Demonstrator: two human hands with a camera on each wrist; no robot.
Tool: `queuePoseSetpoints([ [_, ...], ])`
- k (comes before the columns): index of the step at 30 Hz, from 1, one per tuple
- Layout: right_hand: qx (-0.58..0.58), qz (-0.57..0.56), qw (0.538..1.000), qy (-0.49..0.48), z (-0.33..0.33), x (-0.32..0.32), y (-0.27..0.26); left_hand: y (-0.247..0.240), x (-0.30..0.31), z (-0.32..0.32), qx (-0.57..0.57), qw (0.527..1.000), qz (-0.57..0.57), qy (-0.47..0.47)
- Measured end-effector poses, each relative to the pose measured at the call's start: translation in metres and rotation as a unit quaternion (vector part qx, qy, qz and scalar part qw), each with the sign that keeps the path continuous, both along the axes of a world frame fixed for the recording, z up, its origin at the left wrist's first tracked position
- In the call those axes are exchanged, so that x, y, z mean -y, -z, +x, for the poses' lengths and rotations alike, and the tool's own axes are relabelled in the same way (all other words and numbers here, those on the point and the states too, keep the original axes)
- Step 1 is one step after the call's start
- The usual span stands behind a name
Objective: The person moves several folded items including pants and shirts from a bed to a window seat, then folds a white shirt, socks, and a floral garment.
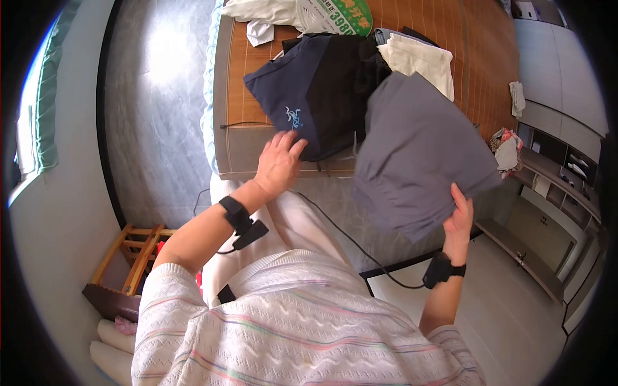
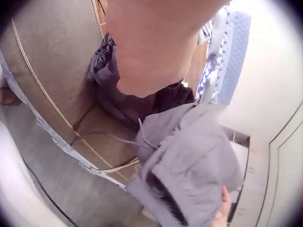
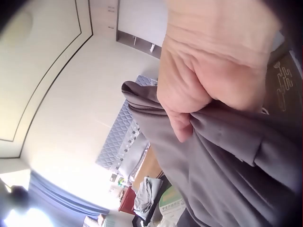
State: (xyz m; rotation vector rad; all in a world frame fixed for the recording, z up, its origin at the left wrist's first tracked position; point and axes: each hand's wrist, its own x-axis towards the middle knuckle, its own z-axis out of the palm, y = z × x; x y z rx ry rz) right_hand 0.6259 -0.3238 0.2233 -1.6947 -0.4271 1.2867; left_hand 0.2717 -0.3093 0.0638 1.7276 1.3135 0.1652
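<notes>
My right hand [image 1: 458, 215] grips a pair of grey drawstring pants [image 1: 418, 145] by the edge, thumb over the cloth. The pants hang folded over the front right of the bed. In the right wrist view the grey cloth [image 3: 222, 156] bunches under the thumb. A drawstring and gathered waistband show in the left wrist view. My left hand [image 1: 279, 164] is at the near edge of a navy and black garment [image 1: 283, 90] with a light blue logo. Its fingers are spread loosely, fingertips right at the cloth, pinching nothing.
White folded cloth [image 1: 421, 61] lies behind the grey pants on the brown bed mat [image 1: 479, 38]. A green and white printed fan-shaped sheet [image 1: 344, 16] is at the far edge. A black cable [image 1: 347, 237] runs between my wrists. A wooden stool [image 1: 132, 248] stands left, a low cabinet [image 1: 547, 212] right.
</notes>
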Motion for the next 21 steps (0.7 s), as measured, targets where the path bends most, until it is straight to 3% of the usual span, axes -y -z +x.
queuePoseSetpoints([
  [2, 0.034, 0.008, 0.999, 0.002, 0.006, 0.013, -0.015, 0.010, -0.006, 0.008, -0.068, 0.973, 0.214, 0.055],
  [6, 0.074, -0.039, 0.997, 0.008, 0.016, 0.039, -0.029, 0.047, -0.016, 0.027, -0.172, 0.946, 0.225, 0.160],
  [12, 0.057, -0.055, 0.997, 0.001, 0.015, 0.076, -0.028, 0.064, -0.027, 0.009, -0.156, 0.939, 0.255, 0.169],
  [13, 0.058, -0.057, 0.997, 0.002, 0.015, 0.079, -0.026, 0.048, -0.030, 0.002, -0.159, 0.937, 0.258, 0.171],
  [15, 0.039, -0.061, 0.997, 0.003, 0.017, 0.086, -0.023, 0.018, -0.026, -0.011, -0.088, 0.988, 0.123, 0.013],
  [16, 0.024, -0.067, 0.997, 0.003, 0.017, 0.089, -0.022, 0.017, -0.021, -0.016, -0.049, 0.981, 0.163, -0.097],
  [17, 0.022, -0.066, 0.998, 0.005, 0.015, 0.091, -0.019, 0.030, -0.022, -0.020, -0.051, 0.981, 0.164, -0.094],
  [18, 0.026, -0.083, 0.996, 0.019, 0.014, 0.093, -0.017, 0.053, -0.023, -0.021, 0.074, 0.955, 0.027, -0.286],
  [19, 0.031, -0.099, 0.994, 0.030, 0.013, 0.093, -0.016, 0.060, -0.030, -0.021, 0.195, 0.859, -0.112, -0.460],
  [20, 0.032, -0.098, 0.994, 0.029, 0.010, 0.092, -0.014, 0.067, -0.037, -0.017, 0.314, 0.778, -0.182, -0.512],
  [21, 0.033, -0.087, 0.996, 0.018, 0.007, 0.091, -0.014, 0.068, -0.046, -0.018, 0.317, 0.777, -0.181, -0.512],
])
